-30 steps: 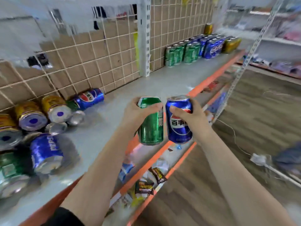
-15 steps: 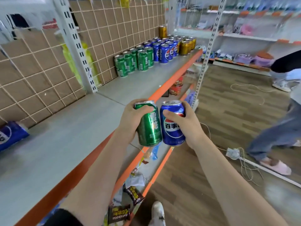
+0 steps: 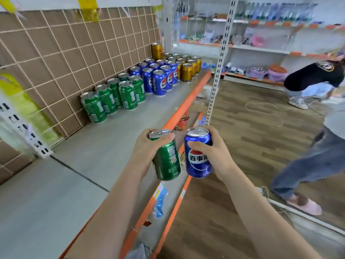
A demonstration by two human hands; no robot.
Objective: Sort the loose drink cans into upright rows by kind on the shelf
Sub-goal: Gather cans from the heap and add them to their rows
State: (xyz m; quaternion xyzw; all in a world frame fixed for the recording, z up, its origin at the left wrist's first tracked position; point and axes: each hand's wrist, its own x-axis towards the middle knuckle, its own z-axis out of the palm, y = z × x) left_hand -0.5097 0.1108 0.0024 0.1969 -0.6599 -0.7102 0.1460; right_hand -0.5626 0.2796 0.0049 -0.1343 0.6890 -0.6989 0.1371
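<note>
My left hand (image 3: 147,150) grips a green can (image 3: 167,161) near its top, tilted slightly, just off the shelf's orange front edge. Beside it my right hand (image 3: 214,154) holds an upright blue can (image 3: 198,159) with a red, white and blue logo. On the grey shelf (image 3: 104,146) farther along stand upright rows: green cans (image 3: 112,98) nearest, then blue cans (image 3: 160,77), then gold cans (image 3: 188,70) at the far end.
A brown tiled wall with a cord grid (image 3: 74,58) backs the shelf. A white slotted upright (image 3: 218,68) stands at the shelf's far corner. Lower shelves hold wrappers and a red tin (image 3: 183,121). Two people (image 3: 317,156) stand on the wood floor at right, with cables nearby.
The view has swung right along the shelf; the loose pile of cans has left the frame and the sorted rows are closer. Both hands still carry their cans.
</note>
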